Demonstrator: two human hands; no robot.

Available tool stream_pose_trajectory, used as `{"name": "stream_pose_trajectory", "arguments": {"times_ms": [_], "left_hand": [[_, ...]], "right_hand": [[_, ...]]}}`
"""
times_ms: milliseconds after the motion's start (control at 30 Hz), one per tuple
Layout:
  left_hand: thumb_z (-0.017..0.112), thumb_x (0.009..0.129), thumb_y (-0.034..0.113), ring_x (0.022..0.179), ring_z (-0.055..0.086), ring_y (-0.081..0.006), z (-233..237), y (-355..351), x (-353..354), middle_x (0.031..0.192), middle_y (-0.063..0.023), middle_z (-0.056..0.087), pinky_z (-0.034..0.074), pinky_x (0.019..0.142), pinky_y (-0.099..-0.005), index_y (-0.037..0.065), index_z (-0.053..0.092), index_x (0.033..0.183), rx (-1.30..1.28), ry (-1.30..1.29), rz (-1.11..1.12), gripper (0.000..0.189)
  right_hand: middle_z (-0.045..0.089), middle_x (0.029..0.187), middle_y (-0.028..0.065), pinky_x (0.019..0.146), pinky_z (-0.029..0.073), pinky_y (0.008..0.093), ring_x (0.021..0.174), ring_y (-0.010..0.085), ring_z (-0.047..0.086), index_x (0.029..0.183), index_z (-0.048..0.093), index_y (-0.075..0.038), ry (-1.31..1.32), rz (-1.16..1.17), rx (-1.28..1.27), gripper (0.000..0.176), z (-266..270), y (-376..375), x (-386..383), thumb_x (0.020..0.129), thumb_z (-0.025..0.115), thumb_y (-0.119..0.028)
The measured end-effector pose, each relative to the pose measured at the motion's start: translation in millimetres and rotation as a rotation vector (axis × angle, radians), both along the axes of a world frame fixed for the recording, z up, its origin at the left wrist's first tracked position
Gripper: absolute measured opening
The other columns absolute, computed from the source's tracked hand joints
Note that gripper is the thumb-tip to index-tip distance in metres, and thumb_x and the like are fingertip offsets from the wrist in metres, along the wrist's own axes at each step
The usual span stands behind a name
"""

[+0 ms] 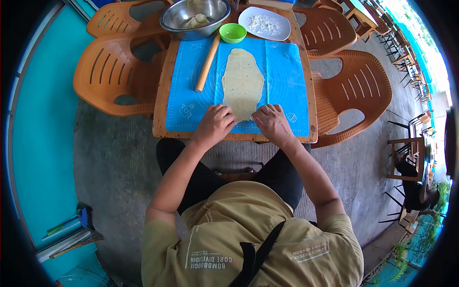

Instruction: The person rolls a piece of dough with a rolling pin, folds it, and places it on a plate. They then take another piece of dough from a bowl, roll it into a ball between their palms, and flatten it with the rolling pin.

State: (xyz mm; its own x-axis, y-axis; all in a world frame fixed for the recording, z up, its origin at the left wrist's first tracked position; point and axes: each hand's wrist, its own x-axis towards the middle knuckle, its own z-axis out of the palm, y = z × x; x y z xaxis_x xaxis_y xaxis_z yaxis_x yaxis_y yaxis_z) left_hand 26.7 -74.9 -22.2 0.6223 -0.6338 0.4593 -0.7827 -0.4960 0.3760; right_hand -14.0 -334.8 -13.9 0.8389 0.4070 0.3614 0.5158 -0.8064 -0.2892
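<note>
A long, thin sheet of rolled dough (243, 81), pale with small dark flecks, lies lengthwise on the blue baking mat (287, 95). At its near left corner, my left hand (217, 125) has its fingers curled, with thumb and fingertips closed on the edge. My right hand (273, 125) pinches the near right corner in the same way, its other fingers bent over the mat. A wooden rolling pin (208, 64) rests at a slant left of the dough, its far end by a small green bowl (233, 32).
A steel bowl (177, 31) with pale dough lumps (197, 21) stands at the far left of the wooden table (161, 110). A white plate of flour (264, 24) is at the far right. Brown plastic chairs (107, 71) flank both sides. Another person (418, 193) sits far right.
</note>
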Motion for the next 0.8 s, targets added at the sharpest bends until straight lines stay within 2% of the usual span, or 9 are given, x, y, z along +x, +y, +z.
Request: {"name": "stream_pose_trajectory", "arguments": {"times_ms": [567, 800], "left_hand": [[0.080, 0.090, 0.012, 0.105, 0.066, -0.0244, -4, 4, 4, 0.103, -0.0042, 0.067, 0.051, 0.096, -0.0417, 0.006, 0.075, 0.098, -0.040, -0.049, 0.011, 0.011], [0.080, 0.090, 0.014, 0.106, 0.065, -0.0244, -2, 13, 3, 0.105, -0.0043, 0.066, 0.050, 0.096, -0.0420, 0.007, 0.075, 0.098, -0.067, -0.025, 0.022, 0.012]], "right_hand": [[0.069, 0.105, 0.0040, 0.097, 0.046, 0.0407, 0.105, 0.0232, 0.065, 0.104, 0.076, -0.012, -0.005, 0.064, 0.035, 0.024, 6, 25, 8, 0.088, 0.084, -0.028], [0.069, 0.104, 0.0038, 0.098, 0.044, 0.0422, 0.107, 0.0230, 0.065, 0.103, 0.078, -0.013, -0.021, 0.070, 0.009, 0.020, -1, 34, 17, 0.091, 0.080, -0.028]]}}
